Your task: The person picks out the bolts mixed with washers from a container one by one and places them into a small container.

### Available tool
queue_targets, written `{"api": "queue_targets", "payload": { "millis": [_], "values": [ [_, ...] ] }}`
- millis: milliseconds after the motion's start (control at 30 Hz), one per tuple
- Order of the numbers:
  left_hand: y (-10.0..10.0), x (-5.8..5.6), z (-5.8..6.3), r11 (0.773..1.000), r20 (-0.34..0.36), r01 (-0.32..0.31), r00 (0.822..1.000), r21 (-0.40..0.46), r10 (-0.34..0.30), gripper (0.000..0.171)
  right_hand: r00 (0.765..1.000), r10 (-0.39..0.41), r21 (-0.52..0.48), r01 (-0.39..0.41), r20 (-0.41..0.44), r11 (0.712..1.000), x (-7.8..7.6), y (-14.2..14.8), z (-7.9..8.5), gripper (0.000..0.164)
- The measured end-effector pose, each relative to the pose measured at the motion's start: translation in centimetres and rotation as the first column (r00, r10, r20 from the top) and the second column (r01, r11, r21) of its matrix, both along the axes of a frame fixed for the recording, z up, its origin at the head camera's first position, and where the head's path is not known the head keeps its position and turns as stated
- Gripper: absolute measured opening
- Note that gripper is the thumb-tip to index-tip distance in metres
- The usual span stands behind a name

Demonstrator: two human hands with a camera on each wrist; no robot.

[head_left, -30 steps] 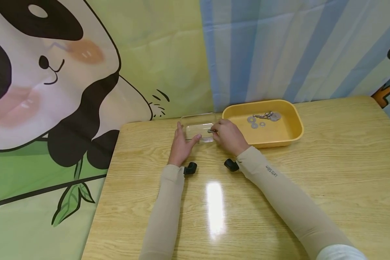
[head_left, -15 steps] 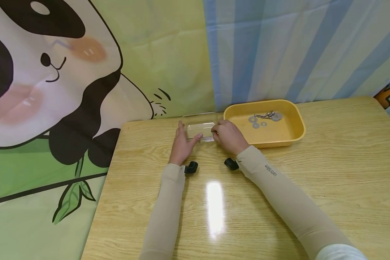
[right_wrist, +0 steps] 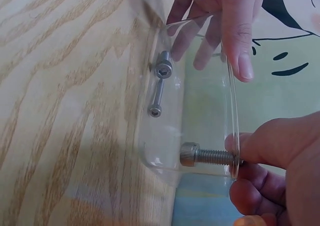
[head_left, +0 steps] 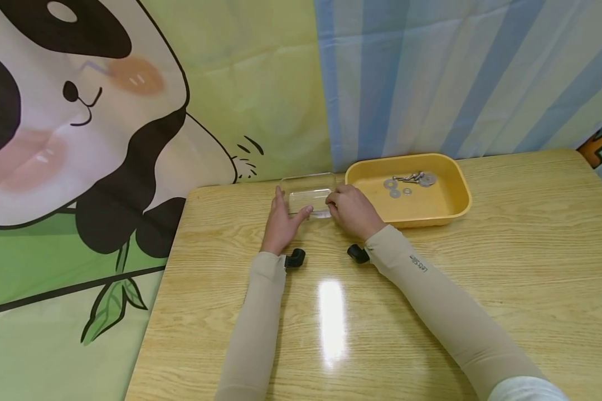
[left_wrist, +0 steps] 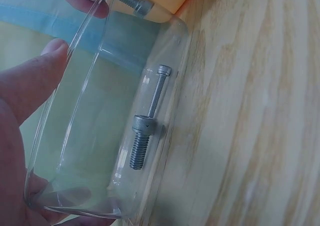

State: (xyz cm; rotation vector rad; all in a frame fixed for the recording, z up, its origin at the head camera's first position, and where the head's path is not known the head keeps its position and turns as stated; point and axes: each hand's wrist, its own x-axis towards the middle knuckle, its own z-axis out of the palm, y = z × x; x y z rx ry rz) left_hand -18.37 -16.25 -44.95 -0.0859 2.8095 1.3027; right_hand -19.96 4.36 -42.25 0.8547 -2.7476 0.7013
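Silver and threaded, a bolt (right_wrist: 215,157) is pinched by the end of its shank between the thumb and fingers of the right hand (head_left: 353,209); it hangs head down, directly below the fingertips, at the right end of a clear box (left_wrist: 90,111). Whether its head touches the box floor cannot be told. The left hand (head_left: 281,226) grips the box's left end, thumb along the near rim, fingers around the end wall. Inside the box, a thick bolt (left_wrist: 143,128) and a thin bolt (left_wrist: 160,81) lie almost end to end, the thick one closer to the left hand. Near the far edge of the wooden worktop (head_left: 532,234), just right of the box, a yellow tray (head_left: 408,209) holds several flat washers (head_left: 430,181) and a cluster of screws (head_left: 409,179).
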Motion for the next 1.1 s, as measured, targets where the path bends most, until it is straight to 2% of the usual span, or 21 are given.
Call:
{"api": "queue_targets", "payload": {
  "millis": [467,767,1100],
  "values": [
    [0.0,0.1,-0.2,1.000,0.000,-0.013,1.000,-0.011,0.013,0.112,1.000,-0.001,-0.009,0.001,0.015,1.000,0.2,0.4,0.1,0.019],
    [0.1,-0.1,-0.2,1.000,-0.006,-0.013,1.000,-0.009,0.013,0.110,1.000,-0.027,-0.086,0.027,0.003,0.996,0.5,1.8,0.8,0.015],
    [0.0,-0.2,-0.2,1.000,0.011,-0.004,1.000,-0.015,0.005,0.113,0.998,-0.055,-0.080,0.057,0.029,0.995,0.5,4.2,1.0,0.020]
  ]
}}
